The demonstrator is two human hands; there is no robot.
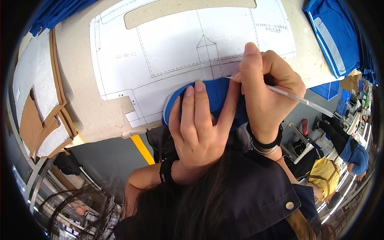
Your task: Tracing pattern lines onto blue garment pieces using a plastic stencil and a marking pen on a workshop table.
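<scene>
A white paper pattern point(172, 48) with solid and dashed printed lines lies on the tan tabletop point(76, 76), a long slot cut near its far edge. Over its near edge rests a piece of blue fabric point(216, 96) with a pale curved border on its left. My left hand point(198, 138) lies flat on this fabric, fingers stretched out and spread. Pinched in my right hand point(266, 88) is a slim, whitish marking pen point(308, 103). Its tip touches or nearly touches the fabric's far edge, beside my left index finger. The fabric under my hands is partly hidden.
Brown and white card templates point(42, 104) are stacked at the left. Folded blue garments point(334, 40) with a pale stripe lie at the far right, and more blue cloth point(56, 14) at the far left. Other people point(324, 176) sit in the background on the right.
</scene>
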